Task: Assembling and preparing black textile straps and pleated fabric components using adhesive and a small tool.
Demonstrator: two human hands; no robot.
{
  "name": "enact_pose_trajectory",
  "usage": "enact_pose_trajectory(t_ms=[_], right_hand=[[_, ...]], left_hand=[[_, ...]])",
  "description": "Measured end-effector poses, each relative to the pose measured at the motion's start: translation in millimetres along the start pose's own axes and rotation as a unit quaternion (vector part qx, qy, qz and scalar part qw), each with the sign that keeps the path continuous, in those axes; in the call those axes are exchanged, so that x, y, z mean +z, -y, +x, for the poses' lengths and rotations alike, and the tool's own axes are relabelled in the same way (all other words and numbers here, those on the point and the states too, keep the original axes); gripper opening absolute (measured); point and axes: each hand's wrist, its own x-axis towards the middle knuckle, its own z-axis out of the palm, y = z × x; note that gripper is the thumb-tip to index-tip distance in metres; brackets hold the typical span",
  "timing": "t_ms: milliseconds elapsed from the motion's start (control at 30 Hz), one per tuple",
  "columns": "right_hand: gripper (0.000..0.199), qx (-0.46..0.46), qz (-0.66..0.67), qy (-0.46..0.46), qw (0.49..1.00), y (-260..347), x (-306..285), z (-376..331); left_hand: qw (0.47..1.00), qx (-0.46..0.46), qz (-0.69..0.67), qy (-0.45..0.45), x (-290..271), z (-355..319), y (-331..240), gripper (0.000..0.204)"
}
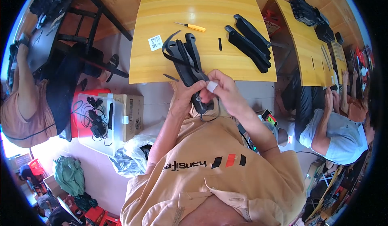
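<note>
A long black padded strap bundle (181, 62) with grey edges leans over the table's near edge, its lower end close to my body. Around its lower part my left hand (189, 93) is closed. My right hand (224, 89), with white tape round one finger, pinches the dark webbing strap (199, 73) of the same bundle. That webbing loops over the bundle's upper end. Two similar black padded pieces (249, 50) lie side by side at the right of the yellow table (157, 7).
On the table are a yellow-handled screwdriver (196, 27), a short black strip (220, 44) and a white printed label (154, 43). To the left stand a clear bin with cables (117, 125) and a cardboard box (134, 114). People sit at tables on both sides.
</note>
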Motion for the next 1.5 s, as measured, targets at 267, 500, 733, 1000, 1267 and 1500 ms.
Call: enact_pose_trajectory(t_ms=[267,500,733,1000,1267,1500], right_hand=[[0.018,0.076,0.330,0.115,0.934,27.4,-53.1,-4.2],[0.019,-0.285,0.297,-0.042,0.911,137.1,-209.9,-94.2],[0.050,-0.120,0.174,0.048,0.976,144.1,-167.5,-114.4],[0.040,0.099,-0.060,0.004,0.993,52.5,-170.7,-88.7],[0.029,0.089,-0.261,0.039,0.960,-110.4,-143.4,-53.1],[0.039,-0.076,-0.669,0.085,0.734,-214.6,-155.9,-26.3]], left_hand=[[0.975,-0.088,0.203,-0.035,-9.5,-4.1,-7.7,0.049],[0.638,0.067,0.765,-0.053,-104.5,-78.6,-87.6,0.078],[0.827,0.046,0.528,-0.189,-114.6,-97.6,-113.6,0.033],[0.849,0.013,0.505,-0.156,-97.7,-85.8,-86.4,0.037],[0.844,-0.009,0.507,-0.173,-79.6,-88.8,-75.1,0.037],[0.858,-0.017,0.477,-0.189,-72.2,-94.4,-65.1,0.037]])
